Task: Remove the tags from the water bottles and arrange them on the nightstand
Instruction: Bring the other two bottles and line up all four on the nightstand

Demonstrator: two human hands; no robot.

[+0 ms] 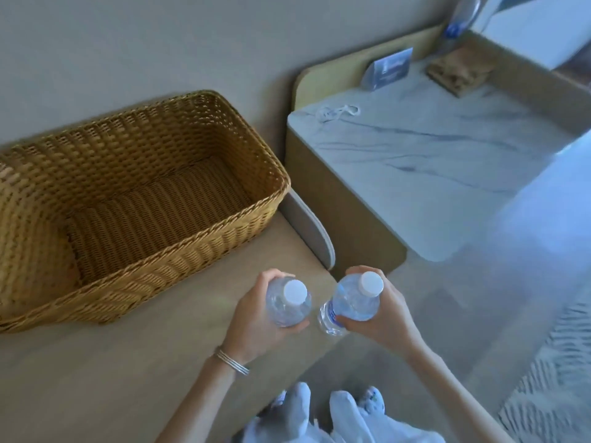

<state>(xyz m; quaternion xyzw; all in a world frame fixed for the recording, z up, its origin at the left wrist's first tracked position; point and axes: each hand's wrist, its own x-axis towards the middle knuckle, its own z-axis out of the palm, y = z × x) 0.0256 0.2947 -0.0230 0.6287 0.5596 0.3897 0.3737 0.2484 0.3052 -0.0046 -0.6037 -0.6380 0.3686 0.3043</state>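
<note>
you grip the left bottle [287,303] in your left hand [256,318], the right bottle [353,303] in your right hand [385,314]; arranging step, next stand both upright on the nightstand [431,148].

Rectangular wicker basket [160,276] sits on a pale wood-look tabletop [96,378] close against a plain beige wall [128,43], its woven bottom showing. Upper right, a blue tent card [388,70] stands upright, with a brown woven mat [457,73] lying flat near it, not touching. Grey floor [431,314] at right, and a striped rug [559,362] at the frame edge, blurred
</note>
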